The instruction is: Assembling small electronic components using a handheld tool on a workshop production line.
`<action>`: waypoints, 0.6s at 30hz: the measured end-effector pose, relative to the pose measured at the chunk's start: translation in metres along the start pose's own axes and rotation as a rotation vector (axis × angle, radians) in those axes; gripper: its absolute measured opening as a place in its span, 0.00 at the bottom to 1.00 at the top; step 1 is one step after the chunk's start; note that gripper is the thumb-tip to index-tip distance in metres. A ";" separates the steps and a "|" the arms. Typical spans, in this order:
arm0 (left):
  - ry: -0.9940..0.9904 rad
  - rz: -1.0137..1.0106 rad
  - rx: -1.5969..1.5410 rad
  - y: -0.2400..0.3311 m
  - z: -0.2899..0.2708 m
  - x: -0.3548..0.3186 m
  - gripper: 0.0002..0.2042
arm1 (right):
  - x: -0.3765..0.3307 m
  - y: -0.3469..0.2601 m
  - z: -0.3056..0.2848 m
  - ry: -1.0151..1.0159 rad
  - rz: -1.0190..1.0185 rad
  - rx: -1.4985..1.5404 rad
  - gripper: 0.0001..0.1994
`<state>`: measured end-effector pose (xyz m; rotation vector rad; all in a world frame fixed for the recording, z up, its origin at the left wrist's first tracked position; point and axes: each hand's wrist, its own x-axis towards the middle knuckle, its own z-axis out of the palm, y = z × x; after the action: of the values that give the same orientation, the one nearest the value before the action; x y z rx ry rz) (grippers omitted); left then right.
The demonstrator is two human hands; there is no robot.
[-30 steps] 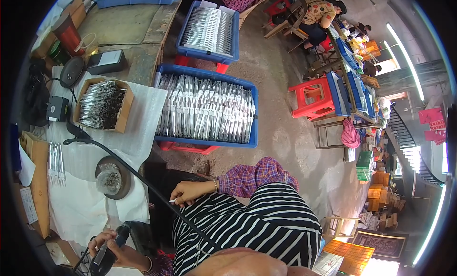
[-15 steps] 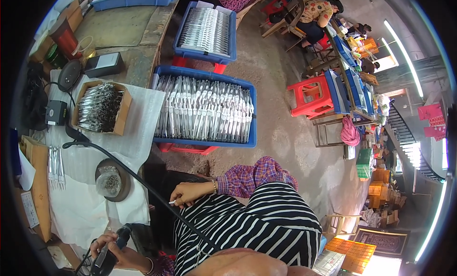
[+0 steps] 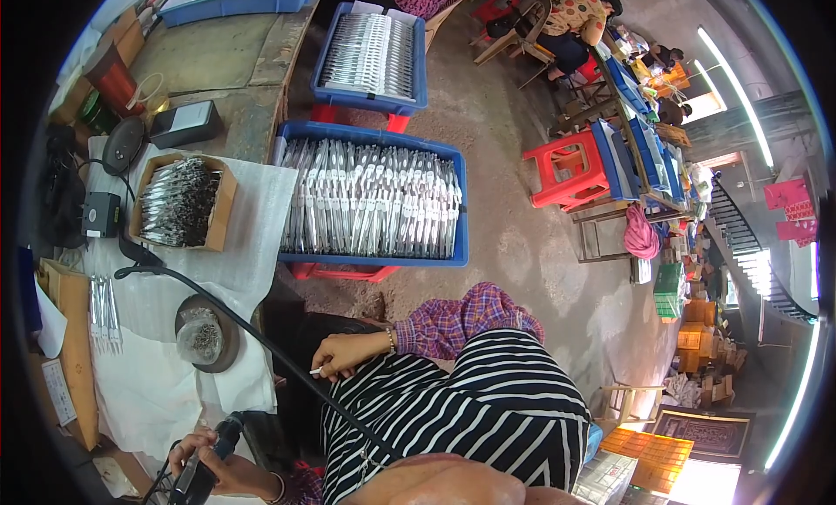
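At the lower left, my left hand (image 3: pixel 213 468) is closed around a black corded handheld tool (image 3: pixel 228 434) near the table's edge. My right hand (image 3: pixel 350 353) rests on my lap over striped clothing. Its thumb and fingers pinch a small white piece (image 3: pixel 317 371), whose kind I cannot make out. A black cable (image 3: pixel 235 320) runs diagonally between the hands, from the table across my lap. Beyond my left hand, a clear bag of tiny parts (image 3: pixel 199 340) lies in a dark round dish (image 3: pixel 228 362). Several slim silver tools (image 3: pixel 105 315) lie side by side on the white sheet.
A cardboard box (image 3: pixel 224 213) packed with silver tools stands on the table. Blue trays (image 3: pixel 461 244) of similar tools sit on red stools (image 3: pixel 344 272) beside it. A small black box (image 3: pixel 187 126) is farther back. Across the aisle, a person (image 3: pixel 570 26) sits near another red stool (image 3: pixel 566 170).
The whole view has shifted very slightly. My hands keep almost the same places and grips.
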<state>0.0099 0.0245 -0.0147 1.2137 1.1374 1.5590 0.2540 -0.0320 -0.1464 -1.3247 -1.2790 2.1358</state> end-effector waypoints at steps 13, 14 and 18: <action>-0.120 -0.059 -0.010 -0.010 -0.020 0.005 0.12 | 0.002 -0.002 0.003 0.001 -0.008 0.042 0.12; -0.132 -0.060 -0.009 -0.009 -0.019 0.005 0.12 | -0.001 -0.004 0.003 -0.005 -0.010 0.055 0.12; -0.120 -0.052 -0.040 -0.009 -0.015 0.004 0.11 | -0.003 -0.006 0.005 -0.026 -0.033 0.071 0.11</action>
<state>-0.0050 0.0278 -0.0244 1.2255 1.0471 1.4436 0.2503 -0.0330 -0.1392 -1.2425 -1.2146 2.1618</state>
